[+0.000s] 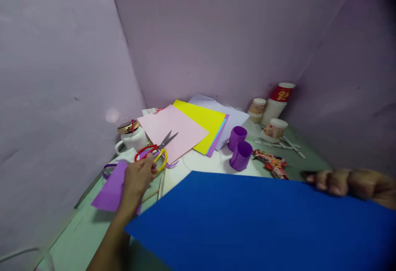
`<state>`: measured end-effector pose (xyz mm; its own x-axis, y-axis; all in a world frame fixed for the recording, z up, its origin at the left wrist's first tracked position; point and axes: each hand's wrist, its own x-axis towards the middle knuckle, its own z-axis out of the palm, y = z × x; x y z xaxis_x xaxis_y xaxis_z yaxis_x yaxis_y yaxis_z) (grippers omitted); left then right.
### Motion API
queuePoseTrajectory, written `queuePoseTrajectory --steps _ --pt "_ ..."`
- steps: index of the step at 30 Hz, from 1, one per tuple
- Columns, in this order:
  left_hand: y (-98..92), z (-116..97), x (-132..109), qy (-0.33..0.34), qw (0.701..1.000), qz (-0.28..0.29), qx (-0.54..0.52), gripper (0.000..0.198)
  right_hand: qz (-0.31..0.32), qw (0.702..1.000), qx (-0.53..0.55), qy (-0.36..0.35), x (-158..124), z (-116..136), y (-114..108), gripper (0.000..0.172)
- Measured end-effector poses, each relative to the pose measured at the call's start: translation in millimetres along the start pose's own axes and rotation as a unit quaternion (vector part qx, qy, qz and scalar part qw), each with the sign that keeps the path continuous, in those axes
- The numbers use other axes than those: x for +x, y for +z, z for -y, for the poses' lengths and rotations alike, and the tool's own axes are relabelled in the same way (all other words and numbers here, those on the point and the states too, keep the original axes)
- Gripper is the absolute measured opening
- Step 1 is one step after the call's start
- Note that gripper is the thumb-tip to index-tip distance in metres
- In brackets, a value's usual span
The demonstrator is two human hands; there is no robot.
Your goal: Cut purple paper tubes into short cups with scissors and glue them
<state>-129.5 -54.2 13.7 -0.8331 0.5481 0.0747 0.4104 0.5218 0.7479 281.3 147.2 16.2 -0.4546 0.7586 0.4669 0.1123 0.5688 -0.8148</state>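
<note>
My left hand (137, 177) is closed on a pair of scissors (162, 145) with one red and one yellow handle. The scissor blades are apart and point up over a pale pink sheet. Below this hand lies a cut piece of purple paper (113, 190). At the right edge my right hand (349, 183), somewhat blurred, grips the top edge of a large blue sheet of paper (253, 221). The blue sheet spreads across the near part of the view and hides the table there. Two purple paper cylinders (241, 156) stand just beyond it.
Fanned sheets lie at the back: pale pink (173, 128), yellow (202, 120) and pale lilac (230, 118). A white mug (134, 140) with a gold lid stands left. Paper cups (274, 130), white sticks (292, 146) and patterned fabric (272, 163) are at right. Walls enclose the table.
</note>
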Motion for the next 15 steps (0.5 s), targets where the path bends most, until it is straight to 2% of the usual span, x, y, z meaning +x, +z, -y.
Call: queuePoseTrajectory --steps 1,3,4,5,7,8,9,12,14,15 --pt "-2.8 1.4 -0.7 -0.017 0.999 0.004 -0.035 0.047 -0.005 0.997 0.075 -0.018 0.8 8.6 5.7 0.063" --pt "-7.5 3.3 -0.9 -0.035 0.995 -0.013 -0.094 0.037 -0.007 0.987 0.149 -0.056 -0.6 20.8 19.6 0.041" --pt "-9.6 3.5 -0.7 -0.038 0.992 -0.031 -0.118 0.033 -0.020 0.986 0.153 -0.069 -3.2 24.7 29.0 0.030" --pt "-11.6 3.3 -0.4 -0.039 0.988 -0.050 -0.139 0.030 -0.004 0.988 0.137 -0.078 -7.0 27.7 40.5 0.020" --pt "-15.8 1.5 -0.5 -0.035 0.980 -0.092 -0.174 0.029 -0.052 0.990 0.110 -0.065 -17.1 31.3 69.7 0.011" --pt "-18.1 0.0 -1.2 -0.027 0.976 -0.112 -0.185 0.029 -0.068 0.987 0.102 -0.103 -22.3 32.3 86.4 0.009" --pt "-20.4 -1.7 -2.8 -0.015 0.972 -0.133 -0.192 0.030 -0.048 0.985 0.089 -0.142 -27.0 32.9 103.4 0.009" --pt "-25.7 -7.5 -13.5 0.052 0.962 -0.191 -0.189 0.033 0.079 0.970 0.034 -0.226 -34.6 32.4 148.3 0.032" --pt "-26.2 -11.2 -25.0 0.118 0.955 -0.208 -0.177 0.030 0.113 0.959 0.013 -0.259 -34.5 30.1 167.6 0.038" --pt "-25.0 -12.8 -31.6 0.155 0.953 -0.199 -0.168 0.027 0.128 0.955 0.013 -0.267 -33.8 28.6 173.5 0.037"
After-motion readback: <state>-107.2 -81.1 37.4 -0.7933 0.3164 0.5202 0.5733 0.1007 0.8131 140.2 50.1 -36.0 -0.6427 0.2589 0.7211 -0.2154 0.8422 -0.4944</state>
